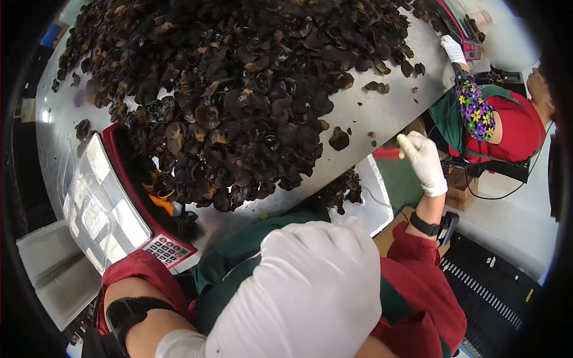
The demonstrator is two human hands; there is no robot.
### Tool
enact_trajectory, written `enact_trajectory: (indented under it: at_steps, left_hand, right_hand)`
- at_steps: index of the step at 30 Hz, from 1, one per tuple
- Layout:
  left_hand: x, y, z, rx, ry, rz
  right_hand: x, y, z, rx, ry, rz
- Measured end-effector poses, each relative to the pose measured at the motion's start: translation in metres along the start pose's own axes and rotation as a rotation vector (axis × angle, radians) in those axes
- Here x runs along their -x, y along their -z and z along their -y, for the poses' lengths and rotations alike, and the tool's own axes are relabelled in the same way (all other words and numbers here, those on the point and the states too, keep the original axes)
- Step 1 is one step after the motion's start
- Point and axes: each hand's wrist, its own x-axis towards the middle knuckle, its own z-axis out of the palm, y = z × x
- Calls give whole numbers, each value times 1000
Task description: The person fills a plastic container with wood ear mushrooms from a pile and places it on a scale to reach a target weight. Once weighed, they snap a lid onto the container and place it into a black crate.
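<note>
My left hand [304,286], in a white glove, is raised close to the camera with its back towards me. The knuckles show at the top, while the fingers bend away out of sight. On the right, my gloved right hand [425,161] is closed, held beyond the table edge. A red strip [388,153] meets its thumb side in this view; what the fingers hold is hidden. Ahead of both hands, a large heap of dark wood ear mushrooms [239,101] covers much of the metal table [364,113]. More wood ears [346,188] lie in a white tray [377,197] below the edge.
A red scale [170,250] with a keypad stands left, its flat top [101,209] partly wrapped in plastic. An orange-handled tool [161,204] lies beside it. A metal tray [57,268] is at far left. A co-worker [507,119] sits at right, one gloved hand [453,49] near another scale [471,49].
</note>
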Motion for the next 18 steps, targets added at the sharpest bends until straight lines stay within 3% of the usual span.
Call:
enact_trajectory:
  at_steps: [1,3,6,8,9,11,15,18]
  left_hand:
    - [-5,14,3,60,-16,-17]
    - [-9,13,2,121,-48,-31]
    - [-17,-9,-2,-15,-121,-69]
    - [-38,-1,6,115,-143,100]
    - [-43,-1,10,61,-167,162]
    - [-52,-17,32,113,-195,-1]
    - [-68,-75,87,59,116,-196]
    - [-61,-104,120,-25,238,-272]
  right_hand:
    - [2,-4,-3,-2,-10,-4]
    - [2,-14,-1,684,302,-285]
    - [-31,-26,45,390,432,-382]
    - [-64,-45,86,290,619,-458]
    - [-81,-56,108,175,701,-399]
    - [-119,-87,137,-1,748,-221]
    - [-165,-151,180,0,582,-154]
    - [-156,-158,192,-33,711,-14]
